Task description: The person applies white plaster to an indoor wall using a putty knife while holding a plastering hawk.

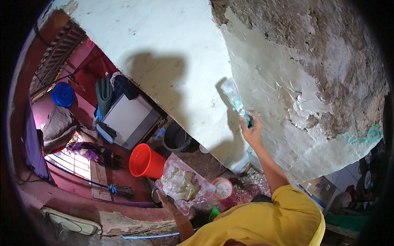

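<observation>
Left hand [169, 206]: curled around the tray's [209, 189] near-left rim, fingers partly hidden, seemingly keeping the paste [180, 183] level.
Right hand [252, 130]: closed round the scraper [232, 96], blade upward near the wall's [197, 53] corner, probably for reach.
Tray: low, near the body, beside the tub [230, 194].
Buckets: red [157, 165] and black [189, 146] crowd the floor beyond.
Back: white box [129, 117].
</observation>
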Motion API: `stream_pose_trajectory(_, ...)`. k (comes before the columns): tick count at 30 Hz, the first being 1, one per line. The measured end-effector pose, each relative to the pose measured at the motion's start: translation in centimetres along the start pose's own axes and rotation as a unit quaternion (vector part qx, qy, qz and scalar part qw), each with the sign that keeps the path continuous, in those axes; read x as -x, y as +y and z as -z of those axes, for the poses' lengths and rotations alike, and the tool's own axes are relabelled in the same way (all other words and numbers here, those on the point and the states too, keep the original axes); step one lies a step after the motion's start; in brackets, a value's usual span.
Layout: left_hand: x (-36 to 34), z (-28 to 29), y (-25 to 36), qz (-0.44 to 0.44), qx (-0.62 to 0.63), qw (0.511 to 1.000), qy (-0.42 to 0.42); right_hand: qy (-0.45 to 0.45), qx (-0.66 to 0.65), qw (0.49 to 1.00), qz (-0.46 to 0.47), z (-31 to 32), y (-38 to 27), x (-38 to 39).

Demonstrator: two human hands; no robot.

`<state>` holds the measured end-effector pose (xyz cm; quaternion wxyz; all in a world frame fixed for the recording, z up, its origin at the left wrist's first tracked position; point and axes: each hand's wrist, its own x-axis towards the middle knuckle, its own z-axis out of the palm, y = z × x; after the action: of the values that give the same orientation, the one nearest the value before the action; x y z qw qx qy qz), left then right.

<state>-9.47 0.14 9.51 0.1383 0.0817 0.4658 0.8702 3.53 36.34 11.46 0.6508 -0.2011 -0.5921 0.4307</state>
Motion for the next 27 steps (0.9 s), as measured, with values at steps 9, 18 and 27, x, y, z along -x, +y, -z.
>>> stream_pose_trajectory(9,-0.2,-0.5,0.1,0.009,0.009,1.000,0.015,-0.064,0.052,0.996,0.013,-3.3,-1.3,-0.7)
stream_pose_trajectory(18,1.2,-5.7,1.7,0.031,0.026,0.998,0.056,-0.045,0.077,0.994,-0.068,-4.7,-8.4,-1.8)
stream_pose_trajectory(27,-1.9,-1.2,0.3,0.082,0.106,0.987,-0.092,-0.141,-0.088,0.971,-0.175,-3.9,-12.2,3.4)
